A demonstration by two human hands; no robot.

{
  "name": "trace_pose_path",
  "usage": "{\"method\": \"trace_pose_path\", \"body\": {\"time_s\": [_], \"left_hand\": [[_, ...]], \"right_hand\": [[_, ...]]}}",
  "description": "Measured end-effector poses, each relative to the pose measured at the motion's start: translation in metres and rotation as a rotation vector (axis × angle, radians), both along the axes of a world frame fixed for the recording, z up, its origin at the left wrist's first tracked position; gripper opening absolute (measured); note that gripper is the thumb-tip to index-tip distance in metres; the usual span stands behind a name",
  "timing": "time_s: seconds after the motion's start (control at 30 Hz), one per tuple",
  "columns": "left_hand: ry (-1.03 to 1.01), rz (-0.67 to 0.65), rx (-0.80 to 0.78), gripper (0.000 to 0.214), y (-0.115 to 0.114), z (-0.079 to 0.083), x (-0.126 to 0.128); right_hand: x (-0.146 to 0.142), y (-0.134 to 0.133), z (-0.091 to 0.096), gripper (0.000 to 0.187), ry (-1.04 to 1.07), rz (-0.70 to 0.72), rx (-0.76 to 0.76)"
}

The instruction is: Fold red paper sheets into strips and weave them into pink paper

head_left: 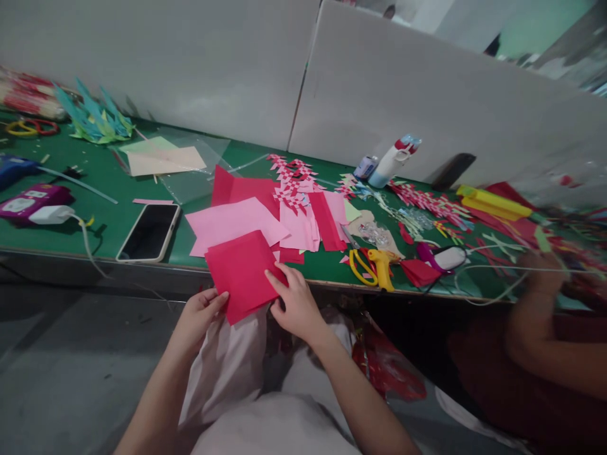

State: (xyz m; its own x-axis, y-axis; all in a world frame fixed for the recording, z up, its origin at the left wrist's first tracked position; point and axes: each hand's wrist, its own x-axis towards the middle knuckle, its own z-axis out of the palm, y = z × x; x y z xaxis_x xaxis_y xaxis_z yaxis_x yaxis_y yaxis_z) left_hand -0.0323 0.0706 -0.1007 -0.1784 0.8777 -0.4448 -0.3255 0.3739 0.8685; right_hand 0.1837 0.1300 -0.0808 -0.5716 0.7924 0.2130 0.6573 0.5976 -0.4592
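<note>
A small stack of red paper squares [246,278] overhangs the table's front edge above my lap. My left hand [202,313] pinches the stack by its lower left side, thumb on top. At the right side my right hand [296,300] holds the edge, its index finger stretched over the top sheet and the other fingers partly hidden. Behind the stack lie pink paper sheets [234,221] and a larger red sheet [251,191]. Pink strips [301,227] and a red strip [327,221] lie just to their right, below checkered red-and-pink woven paper pieces [294,180].
A phone [149,232] lies left on the green table [190,243]. Yellow-handled scissors [363,268] and a yellow glue gun [382,268] are near the front edge. A bottle [393,161] stands against the partition. A co-worker's arm [540,316] reaches in at right.
</note>
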Motion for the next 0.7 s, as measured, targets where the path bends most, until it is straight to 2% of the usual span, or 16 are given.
{"method": "trace_pose_path", "body": {"time_s": [0.07, 0.17, 0.23, 0.33, 0.43, 0.57, 0.7], "left_hand": [[0.018, 0.000, 0.006, 0.043, 0.001, 0.003, -0.001], [0.019, -0.005, 0.015, 0.043, 0.000, 0.006, -0.005], [0.009, -0.015, 0.022, 0.041, -0.001, 0.008, -0.007], [0.017, -0.063, 0.036, 0.039, -0.004, 0.010, -0.010], [0.048, -0.144, 0.071, 0.035, -0.007, 0.014, -0.012], [0.127, -0.289, 0.122, 0.028, -0.012, 0.024, -0.014], [0.136, -0.406, 0.150, 0.032, -0.014, 0.034, -0.014]], "right_hand": [[0.007, 0.008, -0.003, 0.066, 0.217, -0.031, -0.107], [0.015, 0.018, -0.008, 0.049, 0.535, -0.183, -0.341], [0.015, 0.021, -0.007, 0.040, 0.653, -0.261, -0.520], [0.010, 0.021, 0.000, 0.046, 0.721, -0.294, -0.718], [0.003, 0.020, 0.009, 0.049, 0.806, -0.249, -0.836], [0.001, 0.021, 0.011, 0.041, 0.927, -0.137, -0.979], [0.004, 0.019, 0.005, 0.042, 0.974, -0.194, -1.001]]}}
